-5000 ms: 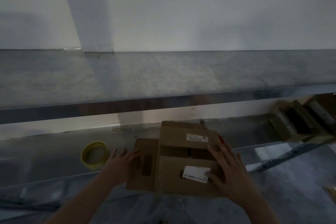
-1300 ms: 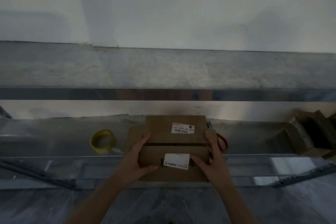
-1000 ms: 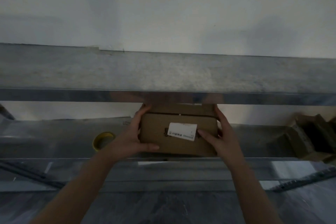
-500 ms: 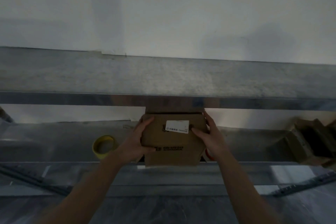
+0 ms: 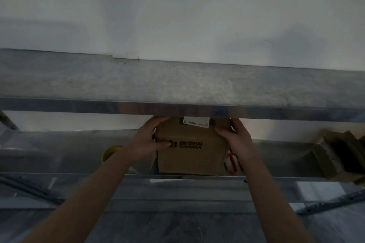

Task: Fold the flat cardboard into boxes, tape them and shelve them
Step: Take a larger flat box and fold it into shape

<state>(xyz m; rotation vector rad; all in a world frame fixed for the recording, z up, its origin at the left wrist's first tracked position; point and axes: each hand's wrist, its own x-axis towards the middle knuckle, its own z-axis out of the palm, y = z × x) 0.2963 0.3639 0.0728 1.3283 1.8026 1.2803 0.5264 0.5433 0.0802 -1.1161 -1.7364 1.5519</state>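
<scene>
Below edge of upper shelf (image 5: 177, 85), box (image 5: 189, 152) is being gripped by left hand (image 5: 147, 140) and right hand (image 5: 236, 138), fingers curled round sides; probably best being kept level, clear of edge.

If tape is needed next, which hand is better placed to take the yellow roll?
Left, likely. The yellow tape roll lies just beside the left hand; the right hand grips the far side of the brown cardboard box.

Brown cardboard box (image 5: 192, 150) gripped just under the upper shelf (image 5: 177, 107)
Its printed "CONBA" face points toward the camera, with a white label at the top edge. The left hand (image 5: 147, 141) and right hand (image 5: 236, 140) clasp its sides, and a yellow tape roll (image 5: 110, 153) lies to its left.
</scene>
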